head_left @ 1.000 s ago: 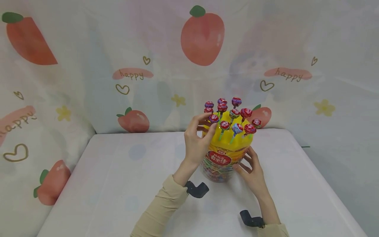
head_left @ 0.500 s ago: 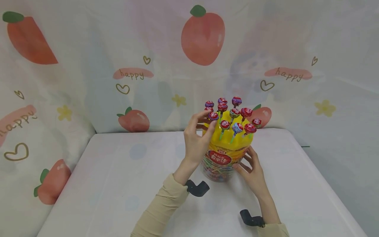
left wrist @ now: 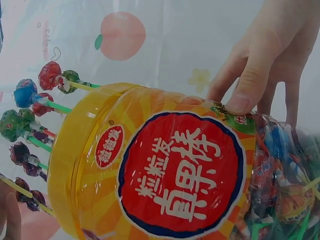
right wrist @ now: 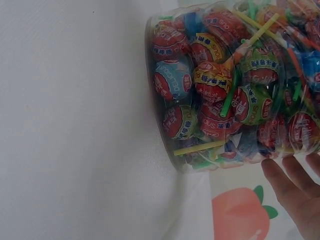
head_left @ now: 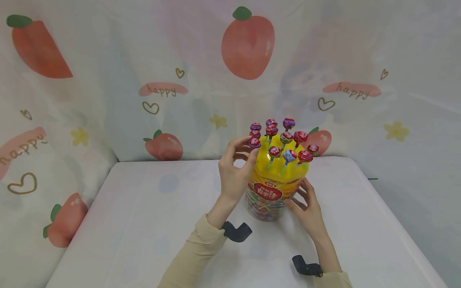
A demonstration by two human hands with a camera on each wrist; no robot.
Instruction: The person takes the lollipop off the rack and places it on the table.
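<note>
A: Where's the jar (head_left: 268, 193)?
B: Upright on the white table (head_left: 162, 204), right of centre. Yellow lid (head_left: 277, 171) on top, label towards the head camera, wrapped sweets (right wrist: 215, 80) showing through the clear lower wall.
A: Left hand (head_left: 233, 174)?
B: Raised at the lid's left edge. Thumb and forefinger pinch one pop (head_left: 254, 143). Its stick's lower end is hidden in the head view; can't tell where it sits.
A: Right hand (head_left: 307, 210)?
B: Gripping the jar low on its right side, thumb at the label's lower edge, fingers spread round the far side.
A: Around the pinch?
B: Other pops (head_left: 289, 156) stand in the lid, heads up, some tilted outward. Two heads sit just behind the pinched one.
</note>
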